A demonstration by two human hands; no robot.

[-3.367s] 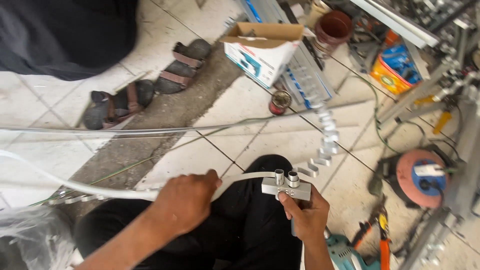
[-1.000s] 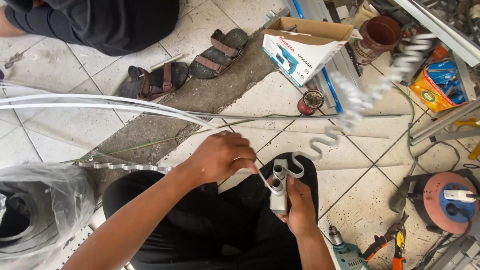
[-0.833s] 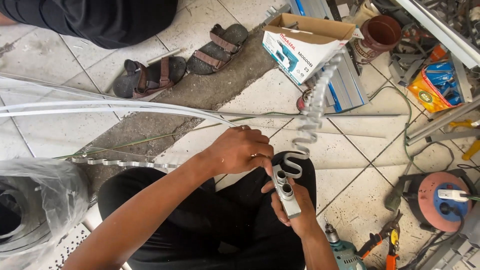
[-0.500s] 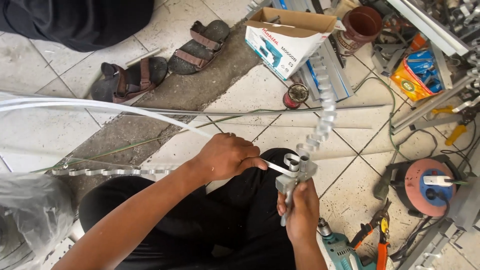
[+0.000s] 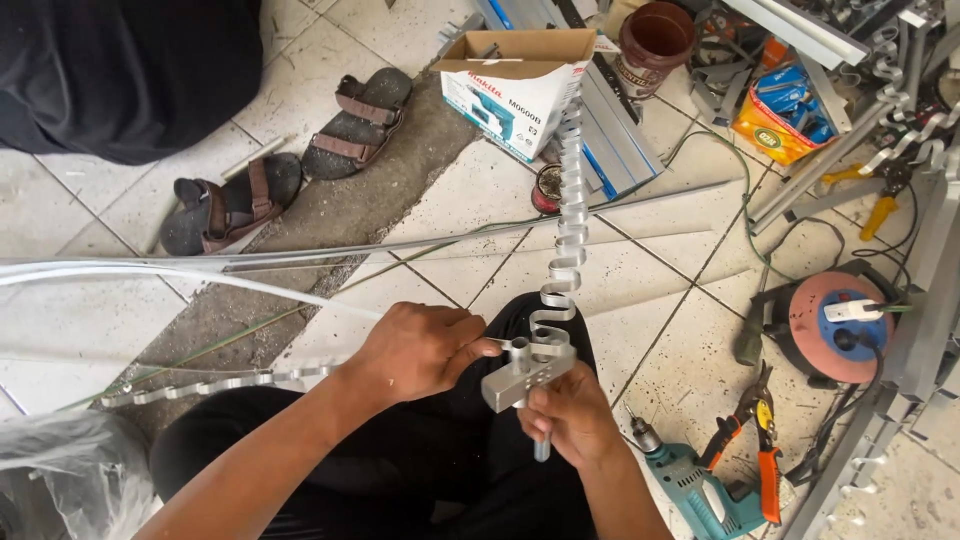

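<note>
Left hand (image 5: 420,350): closed on the flat white strip (image 5: 200,280), pinching it right beside the metal block so it goes in straight.
Right hand (image 5: 572,420): wrapped tight around the handle under the metal block (image 5: 527,372), holding it steady above the lap.
Wavy strip (image 5: 567,230): comes out of the block bent into curls and sticks up over the floor (it looks stiff enough to stand alone).
Another wavy piece (image 5: 215,383): lies on the tiles by the left arm.
Nearby: a drill (image 5: 695,490) and snips (image 5: 755,440) by the right knee, easy to grab; sandals (image 5: 285,165) and a cardboard box (image 5: 515,85) farther off.
</note>
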